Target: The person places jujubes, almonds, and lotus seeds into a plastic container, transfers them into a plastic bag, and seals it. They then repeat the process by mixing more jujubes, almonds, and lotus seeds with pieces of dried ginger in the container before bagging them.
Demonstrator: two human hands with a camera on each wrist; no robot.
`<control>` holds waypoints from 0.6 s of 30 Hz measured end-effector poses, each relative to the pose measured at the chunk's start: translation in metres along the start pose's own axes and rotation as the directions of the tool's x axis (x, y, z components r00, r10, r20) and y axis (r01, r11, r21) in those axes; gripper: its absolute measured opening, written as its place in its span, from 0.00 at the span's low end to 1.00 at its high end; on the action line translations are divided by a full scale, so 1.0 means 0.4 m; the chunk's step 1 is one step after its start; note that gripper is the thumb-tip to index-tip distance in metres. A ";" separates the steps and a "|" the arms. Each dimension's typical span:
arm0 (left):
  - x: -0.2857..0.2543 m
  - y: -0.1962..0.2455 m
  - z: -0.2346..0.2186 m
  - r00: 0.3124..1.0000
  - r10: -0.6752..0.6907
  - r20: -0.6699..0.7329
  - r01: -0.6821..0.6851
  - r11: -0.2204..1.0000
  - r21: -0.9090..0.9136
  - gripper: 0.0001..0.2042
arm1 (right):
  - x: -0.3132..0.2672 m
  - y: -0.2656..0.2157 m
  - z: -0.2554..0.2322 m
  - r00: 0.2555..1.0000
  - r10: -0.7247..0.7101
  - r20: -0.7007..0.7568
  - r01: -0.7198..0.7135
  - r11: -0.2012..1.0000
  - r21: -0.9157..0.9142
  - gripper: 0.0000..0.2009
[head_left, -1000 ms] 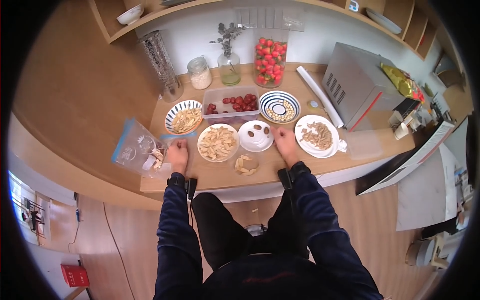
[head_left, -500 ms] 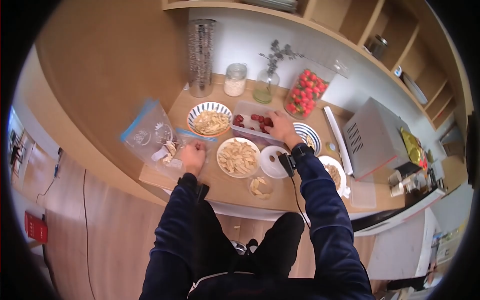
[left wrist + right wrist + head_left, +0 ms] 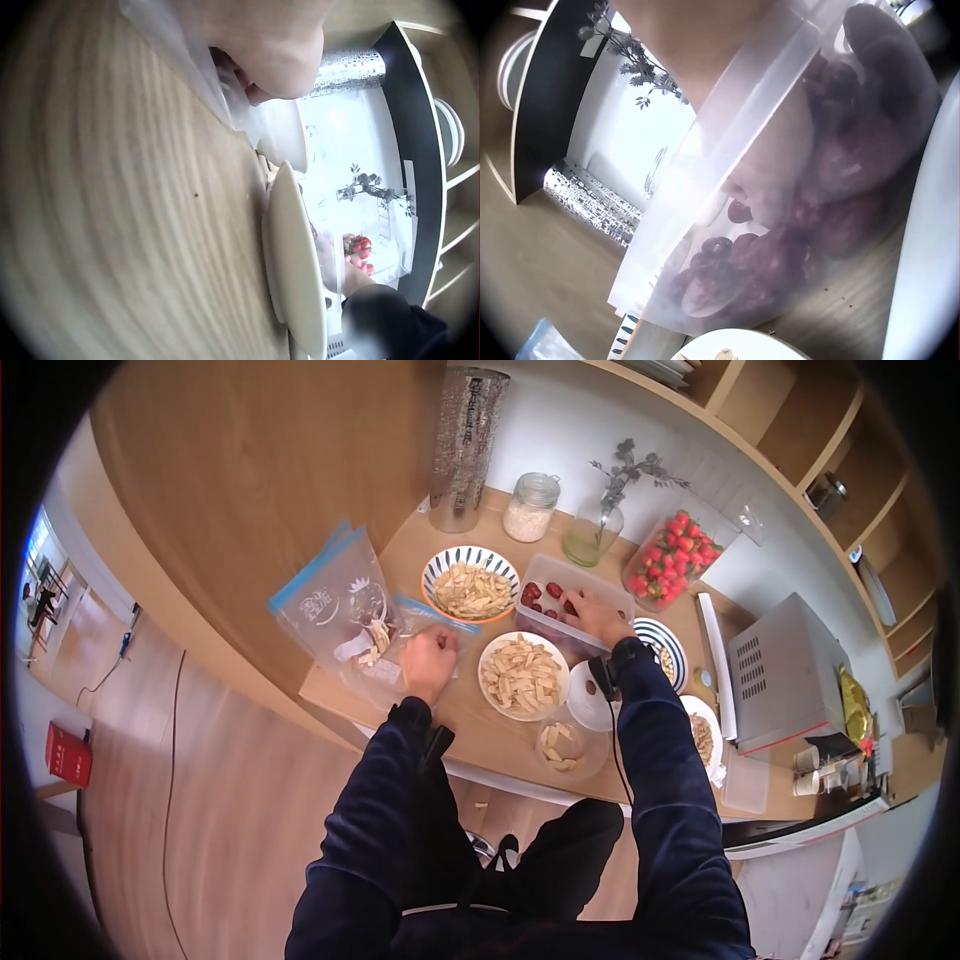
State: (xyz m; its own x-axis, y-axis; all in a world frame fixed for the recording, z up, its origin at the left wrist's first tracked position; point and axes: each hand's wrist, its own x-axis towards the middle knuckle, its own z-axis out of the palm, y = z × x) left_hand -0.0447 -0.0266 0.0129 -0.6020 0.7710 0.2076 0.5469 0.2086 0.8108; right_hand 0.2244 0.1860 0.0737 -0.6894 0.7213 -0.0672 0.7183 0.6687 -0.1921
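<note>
My right hand [image 3: 598, 620] reaches into a translucent plastic box [image 3: 628, 600] of dark red dates [image 3: 554, 590]. Seen through the box wall in the right wrist view, its fingertips pinch one red date [image 3: 739, 211] above the others. My left hand [image 3: 430, 662] rests on the table with curled fingers, beside a clear zip bag [image 3: 322, 595] with pale pieces inside. Nothing shows in its grip. Nearest it stands a white plate [image 3: 483, 682] heaped with pale strips [image 3: 525, 673]. A smaller white plate [image 3: 590, 710] with a date on it lies partly under my right forearm.
A striped bowl [image 3: 428, 582] of pale strips stands behind the left hand. Along the wall are a glass jar [image 3: 530, 510], a vase [image 3: 595, 535] and a container of strawberries [image 3: 678, 555]. To the right are a blue-ringed plate [image 3: 672, 643], a white roll [image 3: 718, 665] and a microwave [image 3: 790, 670].
My right hand has left the small white plate and moved back and left into the date box. The left hand stays beside the zip bag. The head view has turned.
</note>
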 end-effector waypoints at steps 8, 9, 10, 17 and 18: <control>0.002 -0.004 0.006 1.000 0.003 -0.006 -0.003 1.000 0.014 0.06 | -0.004 0.024 -0.044 0.954 0.015 -0.300 0.009 0.997 0.076 0.16; 0.005 -0.008 0.008 1.000 0.002 -0.008 -0.002 1.000 0.015 0.06 | -0.010 0.022 -0.066 0.939 0.020 -0.344 0.019 0.994 0.110 0.16; 0.004 -0.012 0.012 1.000 -0.001 -0.007 0.001 1.000 0.017 0.06 | -0.017 0.020 -0.086 0.923 0.030 -0.384 0.028 0.989 0.145 0.15; 0.002 0.003 -0.004 0.999 -0.031 0.029 0.030 0.999 0.036 0.08 | -0.279 -0.210 -0.182 0.959 0.051 -0.280 0.178 0.659 0.731 0.08; 0.000 0.005 -0.006 0.999 -0.029 0.030 0.028 0.998 0.048 0.08 | -0.323 -0.230 -0.179 0.987 0.077 -0.140 0.065 0.608 0.791 0.07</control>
State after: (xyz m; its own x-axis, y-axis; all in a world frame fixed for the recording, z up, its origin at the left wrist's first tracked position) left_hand -0.0447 -0.0277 0.0159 -0.5996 0.7826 0.1673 0.5573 0.2582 0.7891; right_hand 0.2542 0.0441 0.1703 -0.6121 0.7888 0.0562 0.3182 0.3108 -0.8956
